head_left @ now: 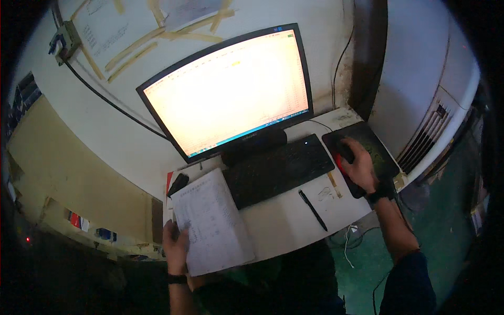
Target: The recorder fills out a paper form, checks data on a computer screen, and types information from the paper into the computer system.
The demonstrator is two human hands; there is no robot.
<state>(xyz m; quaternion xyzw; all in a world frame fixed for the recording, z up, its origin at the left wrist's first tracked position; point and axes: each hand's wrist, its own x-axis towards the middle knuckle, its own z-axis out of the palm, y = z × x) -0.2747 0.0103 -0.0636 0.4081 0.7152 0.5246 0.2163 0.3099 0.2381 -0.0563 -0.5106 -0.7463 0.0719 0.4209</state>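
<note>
My right hand [359, 167] is curled over a dark computer mouse [344, 150] with a red side, on a dark patterned mouse pad [380, 157]. My left hand [176, 244] rests at the left edge of a stack of handwritten sheets [212, 220], thumb and forefinger apart and touching the paper's border; its other fingers are partly hidden. Between the hands lies a black keyboard [278, 170], its left end next to the sheets. A black pen [313, 211] sits on the white desk [281, 223] below the keyboard. Behind stands a lit monitor [231, 89] showing a pale, washed-out page.
A small black object [179, 185] lies behind the sheets. Taped papers [118, 34] and a socket box [65, 42] with a black cable are on the wall. A white vented cabinet [420, 84] stands at the right. A white cable [347, 247] hangs below the desk edge.
</note>
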